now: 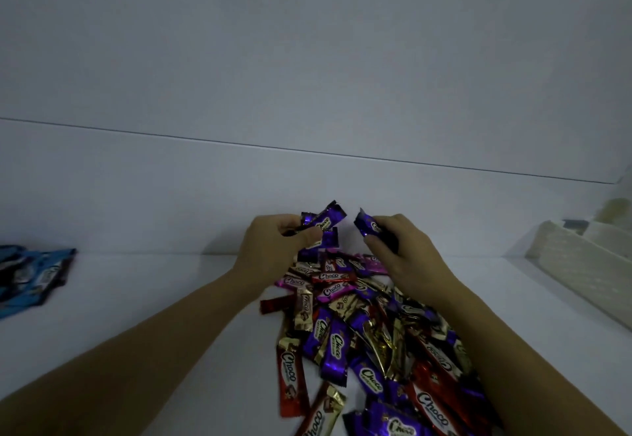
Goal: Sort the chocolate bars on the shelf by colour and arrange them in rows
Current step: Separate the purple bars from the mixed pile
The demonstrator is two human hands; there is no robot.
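- The left hand [273, 247] pinches a purple bar [325, 218] between thumb and curled fingers. The bar is tilted, its far end raised to the right.
- The right hand [407, 257] grips a second purple bar [367, 225] with fingers curled round it; only the bar's upper end shows.
- The two bars are near each other but apart, both held above the far end of the pile.
- The pile of chocolate bars [359, 326] lies unsorted on the white shelf [171, 281], with purple, red, gold and pink wrappers overlapping between the forearms.
- A blue packet [37, 274] lies at the left edge, and a white basket [574, 264] stands on the right.
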